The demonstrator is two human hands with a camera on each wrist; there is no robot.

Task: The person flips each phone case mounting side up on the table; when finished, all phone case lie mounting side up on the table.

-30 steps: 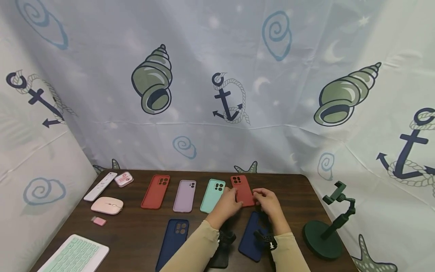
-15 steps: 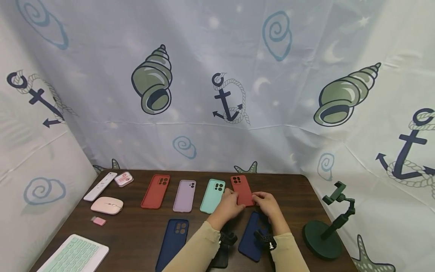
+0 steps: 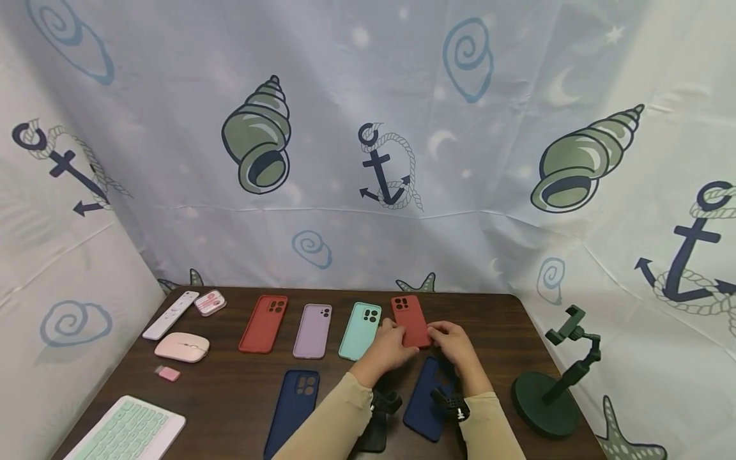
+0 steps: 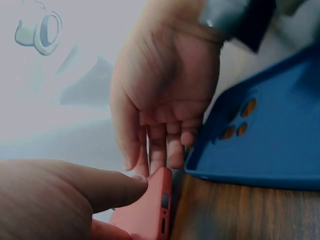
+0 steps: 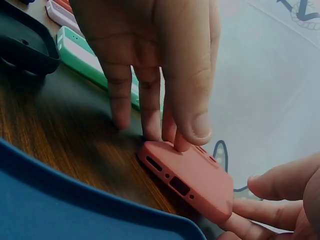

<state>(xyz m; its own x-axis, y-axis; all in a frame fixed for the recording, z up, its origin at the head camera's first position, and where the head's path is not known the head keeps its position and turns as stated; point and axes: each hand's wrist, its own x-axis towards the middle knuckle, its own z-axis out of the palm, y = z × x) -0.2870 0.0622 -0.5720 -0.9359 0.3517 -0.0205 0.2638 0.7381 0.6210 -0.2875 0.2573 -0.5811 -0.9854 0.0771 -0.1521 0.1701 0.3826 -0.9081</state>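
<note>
A red phone case [image 3: 411, 322], back side up, lies on the dark wood table between my hands. My left hand [image 3: 386, 348] holds its lower left corner, the thumb at the bottom edge and the other fingers reaching down by the left side. Close by on the right is my right hand [image 3: 454, 342]; in the right wrist view its fingers [image 5: 260, 222] touch the case's corner and its thumb stands apart from it. A mint green phone case [image 3: 358, 332] lies just left of my left hand. Under my right wrist is a navy phone case [image 3: 422, 402], partly covered.
Farther left lie a lilac phone case [image 3: 312, 332], another red one [image 3: 262, 326] and a navy one [image 3: 292, 409]. A black case [image 3: 374, 434] sits under my left wrist. Mouse [image 3: 181, 347], remote [image 3: 170, 315] and keyboard [image 3: 126, 431] are at left, a green stand [image 3: 546, 406] at right.
The red phone case has shifted slightly right and its lower end a little away from me. My left thumb has slid right along its bottom edge; my right hand has barely moved.
</note>
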